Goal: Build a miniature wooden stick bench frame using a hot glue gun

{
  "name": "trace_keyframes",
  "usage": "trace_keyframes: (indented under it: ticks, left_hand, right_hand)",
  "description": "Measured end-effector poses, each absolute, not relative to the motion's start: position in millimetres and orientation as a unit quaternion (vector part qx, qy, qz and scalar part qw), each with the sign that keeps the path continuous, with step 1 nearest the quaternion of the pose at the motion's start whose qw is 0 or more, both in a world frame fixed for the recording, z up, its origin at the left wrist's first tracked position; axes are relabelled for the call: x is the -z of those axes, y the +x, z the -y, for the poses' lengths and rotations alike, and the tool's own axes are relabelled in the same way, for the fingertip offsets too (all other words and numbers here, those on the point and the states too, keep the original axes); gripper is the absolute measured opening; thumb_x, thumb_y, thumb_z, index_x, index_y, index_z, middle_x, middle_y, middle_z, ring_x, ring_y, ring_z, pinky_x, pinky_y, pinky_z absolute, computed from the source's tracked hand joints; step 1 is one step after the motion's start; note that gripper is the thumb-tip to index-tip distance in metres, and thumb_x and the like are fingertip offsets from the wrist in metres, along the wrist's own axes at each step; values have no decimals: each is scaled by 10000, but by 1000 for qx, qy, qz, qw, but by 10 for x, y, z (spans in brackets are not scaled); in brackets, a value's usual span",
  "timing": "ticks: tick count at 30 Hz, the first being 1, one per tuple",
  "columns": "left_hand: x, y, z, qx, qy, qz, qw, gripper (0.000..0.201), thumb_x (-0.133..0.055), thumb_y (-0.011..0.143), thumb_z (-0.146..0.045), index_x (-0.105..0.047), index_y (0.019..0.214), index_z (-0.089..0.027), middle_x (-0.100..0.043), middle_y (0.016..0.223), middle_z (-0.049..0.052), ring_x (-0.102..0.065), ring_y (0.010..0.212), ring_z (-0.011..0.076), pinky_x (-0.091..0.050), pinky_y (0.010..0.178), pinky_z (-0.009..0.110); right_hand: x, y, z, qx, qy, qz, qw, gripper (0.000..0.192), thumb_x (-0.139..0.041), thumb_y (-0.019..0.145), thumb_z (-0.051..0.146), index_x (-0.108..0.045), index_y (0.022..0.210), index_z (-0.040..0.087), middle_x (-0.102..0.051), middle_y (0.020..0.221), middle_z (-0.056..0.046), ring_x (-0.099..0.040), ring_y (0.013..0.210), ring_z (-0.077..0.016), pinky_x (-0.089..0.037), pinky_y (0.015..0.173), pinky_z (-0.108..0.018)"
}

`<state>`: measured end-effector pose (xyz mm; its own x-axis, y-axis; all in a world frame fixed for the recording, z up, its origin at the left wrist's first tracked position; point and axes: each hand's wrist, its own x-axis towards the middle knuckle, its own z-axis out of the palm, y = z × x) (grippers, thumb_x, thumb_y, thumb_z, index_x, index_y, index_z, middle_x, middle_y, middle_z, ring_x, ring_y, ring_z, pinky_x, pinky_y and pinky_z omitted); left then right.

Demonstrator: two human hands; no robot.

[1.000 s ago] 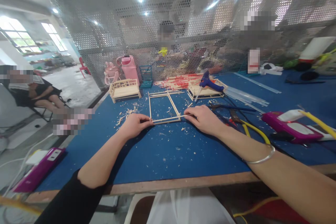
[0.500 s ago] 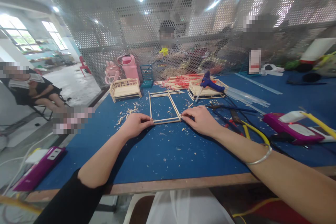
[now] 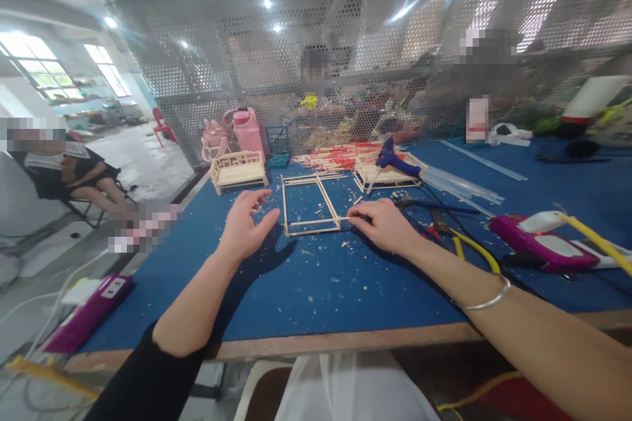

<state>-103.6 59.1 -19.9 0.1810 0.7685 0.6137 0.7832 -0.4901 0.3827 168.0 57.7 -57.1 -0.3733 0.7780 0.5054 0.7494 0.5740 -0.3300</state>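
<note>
A rectangular frame of thin wooden sticks [image 3: 310, 206] lies flat on the blue table [image 3: 306, 289]. My right hand [image 3: 382, 223] pinches a thin stick at the frame's near right corner. My left hand [image 3: 244, 227] hovers above the table just left of the frame, fingers spread, holding nothing. A metal bangle sits on my right forearm.
Two small wooden bench models [image 3: 237, 171] [image 3: 388, 171] stand behind the frame, a blue glue gun [image 3: 392, 158] on the right one. Yellow-handled pliers [image 3: 457, 240] and a magenta box [image 3: 546, 243] lie at right. Pink bottles [image 3: 245, 131], red-tipped sticks and a mesh screen are behind. People sit nearby.
My left hand has let go of the frame's near left corner, lifted and opened. My right hand stays at the near right corner.
</note>
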Motion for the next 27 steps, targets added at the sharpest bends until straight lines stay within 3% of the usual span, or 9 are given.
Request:
trace_keyframes:
  ticks: [2,4,8,16,18,20,22,24,27]
  left_hand:
    - [125,-896,-470,430,-761,477,92,317,-491,809,-342,-642,1028,-169,-627,965,94,-563,955,227,-439,876,349]
    - [94,-674,-346,374,-809,440,106,280,-445,850,-301,-660,979,-175,-647,988,103,-566,990,237,-416,909,363]
    - [136,-245,-188,200,-869,453,-17,355,-332,921,-283,-657,839,-168,-685,842,103,-613,786,221,-445,713,327]
    - [-17,-156,-255,159,-880,389,-222,338,-378,876,-319,-589,651,-182,-620,646,10,-534,617,150,-382,602,250]
    - [-59,-184,-281,148,-873,386,-260,326,-391,855,-319,-591,640,-178,-608,633,-3,-510,582,135,-370,580,241]
    - [-61,-227,-308,167,-856,403,-275,310,-398,841,-320,-593,647,-175,-580,597,-18,-464,524,119,-339,534,236]
    - [-26,-286,-342,217,-830,428,-285,299,-412,828,-334,-583,643,-174,-536,553,-31,-417,489,107,-306,503,233]
    - [24,-347,-376,277,-791,444,-318,286,-441,806,-358,-571,631,-174,-498,525,-36,-401,487,102,-292,493,228]
    - [76,-405,-399,348,-714,436,-423,267,-492,765,-402,-566,652,-172,-477,517,-40,-371,468,87,-264,459,212]
  right_hand:
    - [503,1660,-505,14,-454,832,319,166,-503,871,222,-657,815,194,-730,854,-46,-634,794,-198,-305,754,-342]
    - [426,1608,-408,69,-421,850,309,198,-473,894,227,-656,834,184,-720,821,-54,-613,776,-194,-282,764,-354]
    - [315,1522,-210,159,-361,873,287,242,-417,912,182,-652,860,154,-688,753,-67,-556,724,-180,-267,770,-354]
    - [330,1582,-41,195,-340,856,338,286,-397,918,158,-632,756,162,-670,691,-43,-541,682,-163,-300,769,-335]
    - [316,1615,-35,170,-329,860,350,270,-390,923,169,-639,818,169,-690,747,-46,-572,718,-164,-327,783,-333]
    - [293,1704,-51,147,-375,844,355,227,-427,912,235,-625,996,159,-701,935,-89,-602,861,-193,-360,830,-347]
    - [283,1857,-92,131,-517,785,316,337,-481,878,354,-586,1107,129,-657,1082,-156,-586,992,-260,-396,843,-386]
    - [302,2032,-152,103,-683,697,194,407,-499,841,459,-619,1022,115,-651,1036,-196,-591,979,-327,-433,773,-416]
    - [378,2215,-239,34,-770,636,37,386,-462,847,466,-646,906,131,-650,1001,-200,-616,941,-337,-445,706,-389]
